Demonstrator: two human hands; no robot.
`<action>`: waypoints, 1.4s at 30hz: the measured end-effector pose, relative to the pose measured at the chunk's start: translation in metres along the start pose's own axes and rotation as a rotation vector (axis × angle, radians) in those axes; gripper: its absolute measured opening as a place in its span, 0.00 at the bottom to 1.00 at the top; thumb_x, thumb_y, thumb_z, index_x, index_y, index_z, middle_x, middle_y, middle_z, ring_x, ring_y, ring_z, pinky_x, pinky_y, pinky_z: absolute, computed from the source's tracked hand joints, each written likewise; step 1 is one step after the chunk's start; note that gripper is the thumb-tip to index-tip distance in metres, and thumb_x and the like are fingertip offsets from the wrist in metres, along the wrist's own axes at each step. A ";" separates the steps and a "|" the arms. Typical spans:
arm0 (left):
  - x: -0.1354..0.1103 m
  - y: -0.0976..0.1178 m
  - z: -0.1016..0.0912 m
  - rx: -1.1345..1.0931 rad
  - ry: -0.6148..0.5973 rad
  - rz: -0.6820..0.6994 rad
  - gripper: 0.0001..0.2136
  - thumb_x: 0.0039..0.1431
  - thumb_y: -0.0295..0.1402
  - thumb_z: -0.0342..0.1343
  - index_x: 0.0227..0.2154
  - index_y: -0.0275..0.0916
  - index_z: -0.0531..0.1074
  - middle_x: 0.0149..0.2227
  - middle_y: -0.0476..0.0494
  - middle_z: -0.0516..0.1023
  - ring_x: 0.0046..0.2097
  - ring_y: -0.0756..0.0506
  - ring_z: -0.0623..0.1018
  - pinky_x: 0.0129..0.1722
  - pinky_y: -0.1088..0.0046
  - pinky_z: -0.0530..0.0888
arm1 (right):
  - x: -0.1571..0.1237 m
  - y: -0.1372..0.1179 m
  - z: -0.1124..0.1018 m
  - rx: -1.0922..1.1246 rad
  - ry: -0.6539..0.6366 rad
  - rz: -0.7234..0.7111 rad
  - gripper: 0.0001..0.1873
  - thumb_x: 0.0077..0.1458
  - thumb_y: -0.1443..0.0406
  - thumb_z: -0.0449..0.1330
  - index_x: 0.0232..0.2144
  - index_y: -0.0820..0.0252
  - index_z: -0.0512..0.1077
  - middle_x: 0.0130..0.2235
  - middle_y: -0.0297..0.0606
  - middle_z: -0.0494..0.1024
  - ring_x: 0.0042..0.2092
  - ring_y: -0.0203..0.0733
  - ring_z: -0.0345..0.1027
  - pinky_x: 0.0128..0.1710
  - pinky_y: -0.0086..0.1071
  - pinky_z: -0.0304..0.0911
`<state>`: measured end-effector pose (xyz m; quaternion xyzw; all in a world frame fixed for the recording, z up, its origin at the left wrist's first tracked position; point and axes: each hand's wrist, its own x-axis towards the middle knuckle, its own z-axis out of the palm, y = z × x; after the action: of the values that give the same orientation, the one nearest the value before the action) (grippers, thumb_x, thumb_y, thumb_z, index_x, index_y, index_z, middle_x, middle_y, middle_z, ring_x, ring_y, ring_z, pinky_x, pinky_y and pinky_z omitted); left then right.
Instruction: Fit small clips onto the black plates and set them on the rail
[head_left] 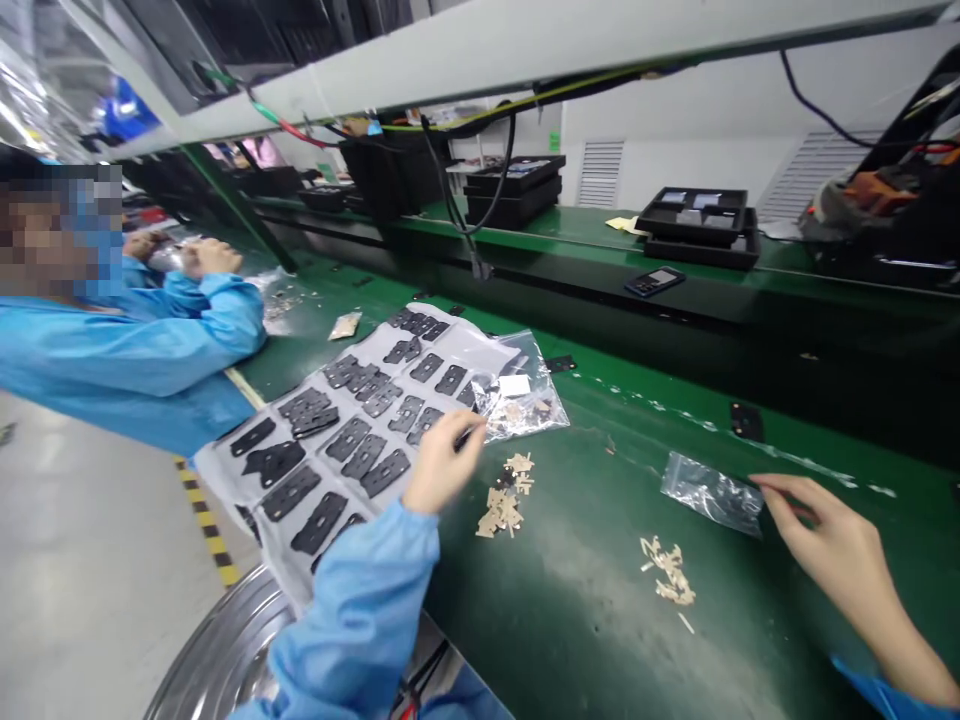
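My left hand (pixel 448 462) is closed, fingers curled, at the right edge of a white sheet of black plates. Something dark shows between its fingers, too small to make out. Beside it lies a clear zip bag (pixel 551 412) with small parts and a white label. Just right of that hand is a pile of small pale metal pieces (pixel 501 512). My right hand (pixel 832 535) pinches the right end of a flat clear plastic bag (pixel 709 492) on the green bench. Another pile of pale pieces (pixel 671 572) lies below this bag.
Black plates (pixel 365 455) cover the white sheet (pixel 247 478). A co-worker in a blue sleeve (pixel 172 335) works at the left. Black trays (pixel 694 222) and a phone (pixel 655 281) sit at the back. A round metal stool (pixel 225 650) stands below.
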<state>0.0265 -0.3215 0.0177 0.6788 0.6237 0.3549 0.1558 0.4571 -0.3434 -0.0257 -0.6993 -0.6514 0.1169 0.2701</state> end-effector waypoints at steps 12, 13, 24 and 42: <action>0.131 -0.101 -0.038 0.418 0.008 -0.493 0.13 0.59 0.36 0.52 0.45 0.34 0.68 0.46 0.41 0.71 0.45 0.44 0.73 0.44 0.59 0.71 | -0.059 -0.013 -0.001 0.109 0.244 0.038 0.09 0.51 0.56 0.52 0.36 0.38 0.68 0.44 0.36 0.74 0.45 0.53 0.70 0.46 0.44 0.63; 0.132 -0.099 -0.038 0.418 0.011 -0.495 0.14 0.59 0.36 0.52 0.45 0.34 0.67 0.46 0.41 0.71 0.45 0.44 0.73 0.44 0.59 0.71 | -0.062 -0.011 -0.001 0.132 0.227 0.047 0.09 0.51 0.56 0.52 0.36 0.38 0.69 0.43 0.36 0.75 0.44 0.53 0.70 0.46 0.44 0.63; 0.033 0.019 0.004 0.076 0.064 0.274 0.08 0.49 0.24 0.52 0.30 0.39 0.73 0.36 0.45 0.75 0.41 0.45 0.73 0.43 0.68 0.69 | -0.079 -0.056 0.011 0.642 0.073 0.222 0.11 0.47 0.55 0.60 0.33 0.52 0.74 0.39 0.41 0.76 0.40 0.51 0.72 0.44 0.46 0.66; -0.075 0.098 0.083 -0.759 -0.303 0.272 0.21 0.49 0.21 0.48 0.47 0.39 0.68 0.52 0.37 0.65 0.53 0.39 0.68 0.50 0.58 0.67 | -0.102 -0.119 0.018 1.167 -0.242 0.291 0.13 0.52 0.59 0.60 0.36 0.63 0.73 0.26 0.35 0.70 0.23 0.33 0.64 0.18 0.25 0.65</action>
<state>0.1564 -0.3912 0.0022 0.6939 0.3237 0.4728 0.4361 0.3347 -0.4382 0.0032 -0.4996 -0.4037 0.5687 0.5138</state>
